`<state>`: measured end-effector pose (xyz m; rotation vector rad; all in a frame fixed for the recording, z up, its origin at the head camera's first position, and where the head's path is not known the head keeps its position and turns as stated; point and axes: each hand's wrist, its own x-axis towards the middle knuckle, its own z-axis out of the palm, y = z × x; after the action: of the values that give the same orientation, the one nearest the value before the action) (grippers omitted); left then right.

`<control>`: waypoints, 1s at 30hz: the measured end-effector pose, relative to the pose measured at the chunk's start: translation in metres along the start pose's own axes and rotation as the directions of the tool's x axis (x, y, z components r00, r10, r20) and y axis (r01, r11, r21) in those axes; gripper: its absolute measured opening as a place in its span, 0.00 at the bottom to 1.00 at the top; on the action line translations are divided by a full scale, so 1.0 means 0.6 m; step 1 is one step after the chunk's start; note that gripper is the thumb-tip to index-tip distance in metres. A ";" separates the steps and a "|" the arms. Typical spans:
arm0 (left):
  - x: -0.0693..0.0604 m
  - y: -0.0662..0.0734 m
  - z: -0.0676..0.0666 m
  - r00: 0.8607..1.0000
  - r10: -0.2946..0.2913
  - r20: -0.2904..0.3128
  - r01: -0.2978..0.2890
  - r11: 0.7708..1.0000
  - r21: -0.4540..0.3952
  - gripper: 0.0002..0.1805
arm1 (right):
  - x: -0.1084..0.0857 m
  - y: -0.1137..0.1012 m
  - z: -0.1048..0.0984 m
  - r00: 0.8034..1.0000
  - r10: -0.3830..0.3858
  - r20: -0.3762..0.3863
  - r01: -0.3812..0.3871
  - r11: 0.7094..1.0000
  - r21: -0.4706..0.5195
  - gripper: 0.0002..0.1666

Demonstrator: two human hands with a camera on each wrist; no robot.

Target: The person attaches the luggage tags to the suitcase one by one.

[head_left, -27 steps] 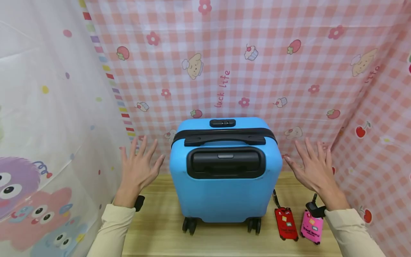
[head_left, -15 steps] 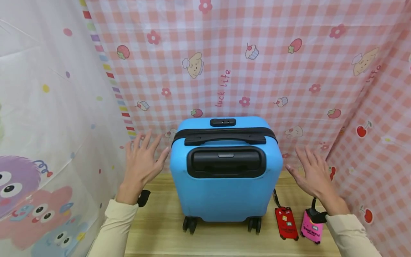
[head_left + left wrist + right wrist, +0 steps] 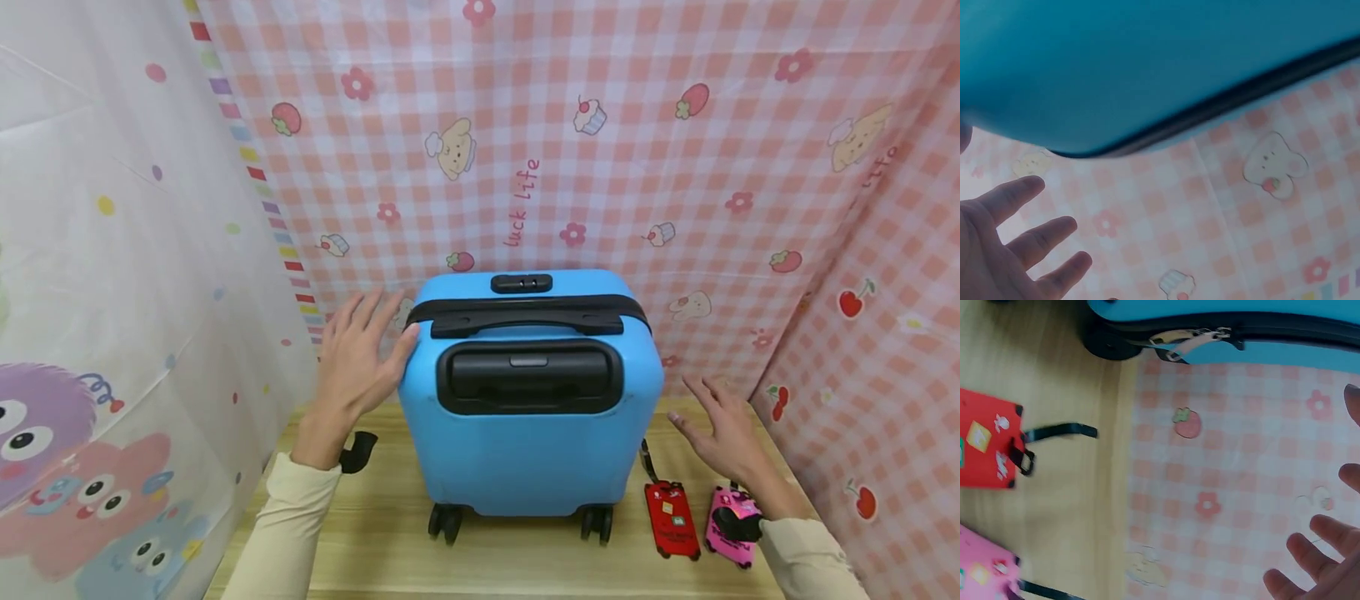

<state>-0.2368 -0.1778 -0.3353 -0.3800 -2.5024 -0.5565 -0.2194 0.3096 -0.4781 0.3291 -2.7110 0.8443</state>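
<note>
A blue hard-shell suitcase (image 3: 525, 462) stands upright on its wheels, with a black carry handle and a recessed pull handle facing up. My left hand (image 3: 356, 367) is at its upper left corner, fingers straight and spread. The thumb overlaps the shell's edge in the head view; whether it touches, I cannot tell. In the left wrist view the other fingers (image 3: 1044, 240) are apart from the shell. To the right of the suitcase, my right hand (image 3: 727, 437) hovers with extended fingers, holding nothing. Two zipper pulls (image 3: 1194, 344) hang on the suitcase's side in the right wrist view.
A red luggage tag (image 3: 672, 518) and a pink luggage tag (image 3: 731, 542) lie on the wooden surface (image 3: 375, 533) at the right, the pink one partly behind the right wrist's black strap. Checked cloth (image 3: 600, 183) hangs behind and at right, white printed cloth (image 3: 150, 275) at left.
My left hand has moved right, up to the suitcase's corner. My right hand has lowered toward the surface, and its fingers are less spread. The suitcase and tags stay put.
</note>
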 end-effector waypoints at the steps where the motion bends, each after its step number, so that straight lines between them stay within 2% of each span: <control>1: 0.002 0.003 0.000 1.000 0.001 -0.001 -0.001 1.000 -0.010 0.33 | -0.002 0.002 0.004 1.000 0.009 0.008 -0.009 1.000 0.027 0.38; 9: 0.012 0.027 0.004 1.000 0.012 0.008 -0.011 0.997 -0.074 0.33 | -0.022 0.018 0.034 0.997 0.054 0.057 -0.062 0.987 0.149 0.36; 14: 0.015 0.042 0.007 0.999 0.042 0.014 -0.040 0.991 -0.126 0.32 | -0.037 0.036 0.053 0.984 0.133 0.115 -0.155 0.965 0.209 0.38; 19: 0.017 0.052 0.015 0.997 0.062 0.048 -0.053 0.983 -0.176 0.32 | -0.053 0.057 0.069 0.942 0.244 0.229 -0.300 0.919 0.257 0.42; 24: 0.015 0.057 0.024 0.995 0.070 0.075 -0.051 0.972 -0.229 0.32 | -0.062 0.076 0.086 0.888 0.352 0.297 -0.434 0.854 0.287 0.46; 27: 0.014 0.060 0.027 0.993 0.068 0.091 -0.043 0.965 -0.260 0.32 | -0.067 0.084 0.096 0.860 0.391 0.326 -0.488 0.818 0.306 0.47; 30: 0.014 0.062 0.028 0.993 0.065 0.097 -0.036 0.961 -0.274 0.33 | -0.075 0.090 0.105 0.857 0.394 0.331 -0.496 0.804 0.328 0.46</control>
<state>-0.2373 -0.1361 -0.3320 -0.5889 -2.5116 -0.8849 -0.2060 0.3224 -0.5709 -0.1633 -2.8694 1.6105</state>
